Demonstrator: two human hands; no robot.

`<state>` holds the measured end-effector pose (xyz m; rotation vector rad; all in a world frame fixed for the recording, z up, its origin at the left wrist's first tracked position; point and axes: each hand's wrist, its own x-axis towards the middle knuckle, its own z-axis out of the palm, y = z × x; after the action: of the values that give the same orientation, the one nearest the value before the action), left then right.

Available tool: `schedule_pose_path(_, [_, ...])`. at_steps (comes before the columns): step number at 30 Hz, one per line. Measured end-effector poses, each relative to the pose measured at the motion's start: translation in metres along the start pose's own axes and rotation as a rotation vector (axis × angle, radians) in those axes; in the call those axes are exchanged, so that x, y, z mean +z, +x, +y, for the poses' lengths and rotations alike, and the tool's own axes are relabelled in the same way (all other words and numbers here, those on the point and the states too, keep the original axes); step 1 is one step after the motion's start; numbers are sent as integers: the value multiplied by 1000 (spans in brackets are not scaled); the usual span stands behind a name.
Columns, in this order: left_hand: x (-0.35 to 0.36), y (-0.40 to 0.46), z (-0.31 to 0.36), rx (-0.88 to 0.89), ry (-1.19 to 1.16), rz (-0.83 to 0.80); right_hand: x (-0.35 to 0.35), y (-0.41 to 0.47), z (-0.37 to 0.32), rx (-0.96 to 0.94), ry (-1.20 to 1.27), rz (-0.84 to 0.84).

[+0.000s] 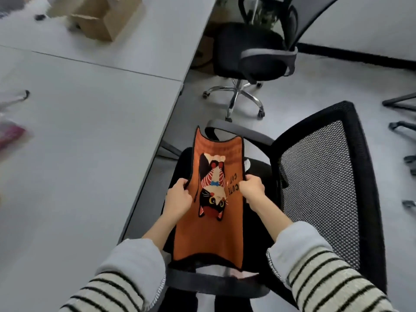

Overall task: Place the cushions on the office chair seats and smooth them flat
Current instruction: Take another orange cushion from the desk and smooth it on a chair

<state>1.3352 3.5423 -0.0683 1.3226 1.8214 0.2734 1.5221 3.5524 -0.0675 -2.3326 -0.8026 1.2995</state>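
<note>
An orange cushion with a black cat picture and the words CUTE CAT hangs stretched above the seat of the near black office chair. My left hand grips its left edge and my right hand grips its right edge, both at about mid-length. The cushion sags between my hands and its far end reaches over the chair's far armrest. The chair's mesh backrest stands to the right. A second black office chair with a bare seat stands farther back.
A grey desk runs along the left, its edge close to the near chair. Cardboard boxes sit on its far part. Other chair legs show on the grey floor at the right edge.
</note>
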Motion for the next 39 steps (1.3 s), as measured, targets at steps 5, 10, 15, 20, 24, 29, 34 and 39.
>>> schedule_pose_path(5, [25,32,-25,-16,-54,-36,23,39,32,96,-21,64])
schedule_pose_path(10, [54,79,-61,-85,-82,22,45,94,51,188,-2,143])
schedule_pose_path(15, [77,125,-105,-225,22,111,62,139,75,288,62,213])
schedule_pose_path(20, [93,153,-132,-286,77,154,72,172,101,409,-11,248])
schedule_pose_path(24, [98,163,-137,-340,53,180,73,182,115,446,-69,282])
schedule_pose_path(29, [96,159,-143,-328,48,140,72,188,121,468,-99,366])
schedule_pose_path(34, [97,155,-137,-327,85,259,69,184,122,484,-117,445])
schedule_pose_path(39, [102,162,-143,-302,71,181,71,183,120,384,-174,370])
